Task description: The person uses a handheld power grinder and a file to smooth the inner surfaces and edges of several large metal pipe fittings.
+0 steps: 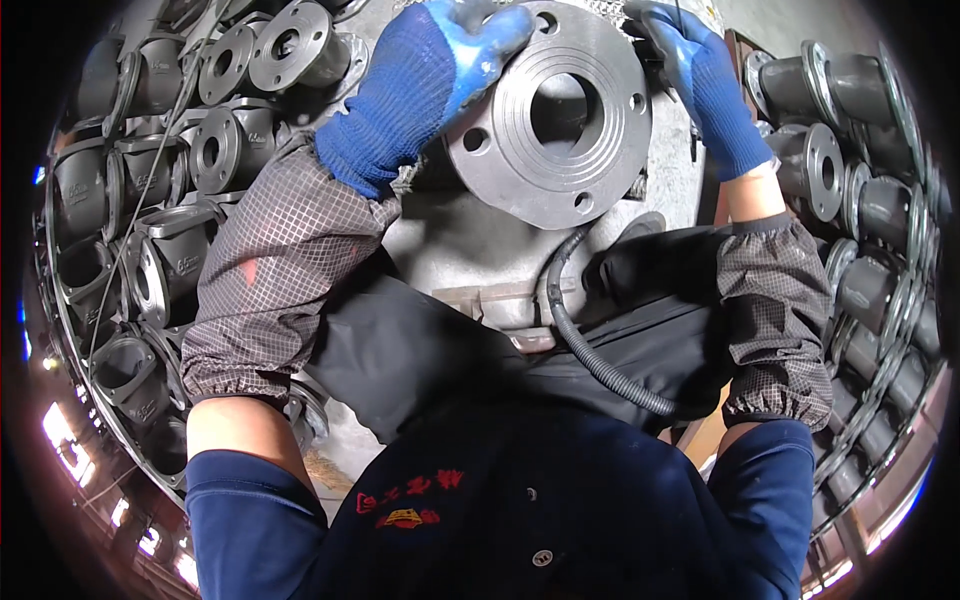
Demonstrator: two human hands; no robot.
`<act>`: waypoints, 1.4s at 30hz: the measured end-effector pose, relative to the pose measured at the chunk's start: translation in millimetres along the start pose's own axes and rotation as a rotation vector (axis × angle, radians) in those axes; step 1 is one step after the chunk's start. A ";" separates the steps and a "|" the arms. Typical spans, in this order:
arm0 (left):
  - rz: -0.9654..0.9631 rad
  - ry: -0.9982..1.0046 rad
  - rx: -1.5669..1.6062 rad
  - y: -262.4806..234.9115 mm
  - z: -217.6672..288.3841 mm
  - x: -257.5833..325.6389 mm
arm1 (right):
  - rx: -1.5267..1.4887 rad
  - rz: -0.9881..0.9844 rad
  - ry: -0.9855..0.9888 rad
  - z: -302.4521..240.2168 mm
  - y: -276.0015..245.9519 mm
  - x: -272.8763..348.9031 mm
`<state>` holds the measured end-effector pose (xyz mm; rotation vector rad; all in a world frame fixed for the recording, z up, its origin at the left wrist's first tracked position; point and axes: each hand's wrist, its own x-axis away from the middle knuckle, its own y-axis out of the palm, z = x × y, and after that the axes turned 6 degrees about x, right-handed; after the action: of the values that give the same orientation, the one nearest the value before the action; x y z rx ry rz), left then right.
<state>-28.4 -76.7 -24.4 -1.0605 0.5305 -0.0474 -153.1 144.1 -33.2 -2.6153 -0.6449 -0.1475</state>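
Probably a metal workshop, stacked flanged castings [183, 263] alongside

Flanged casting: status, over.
Left hand at upper left rim; right hand beside right edge, contact unclear. Flanged casting faces camera. Ribbed hose below, not across it.

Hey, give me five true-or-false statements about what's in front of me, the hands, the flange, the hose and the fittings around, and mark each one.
1. The left hand touches the upper left rim of the grey flange. True.
2. The right hand is bare. False: it wears a blue glove.
3. The flange has a large round opening in its middle. True.
4. The hose is smooth and bright yellow. False: it is dark and ribbed.
5. Metal fittings are stacked on one side only. False: there are left-hand fittings and right-hand fittings.
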 end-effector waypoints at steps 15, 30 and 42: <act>0.239 -0.612 0.162 11.6 -82.0 50.3 | 0.597 -0.106 -0.263 -30.5 -15.0 99.0; 0.321 -0.848 0.628 13.2 -66.4 59.3 | 0.565 -0.016 -0.652 -13.1 6.6 118.4; 0.213 -0.407 0.033 6.1 -57.9 59.5 | 1.049 -0.016 -0.796 -21.1 8.7 120.4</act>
<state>-3.0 -138.1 -74.6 -0.9441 0.2686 0.3404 -42.4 178.2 6.9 -1.5598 -0.7074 0.9941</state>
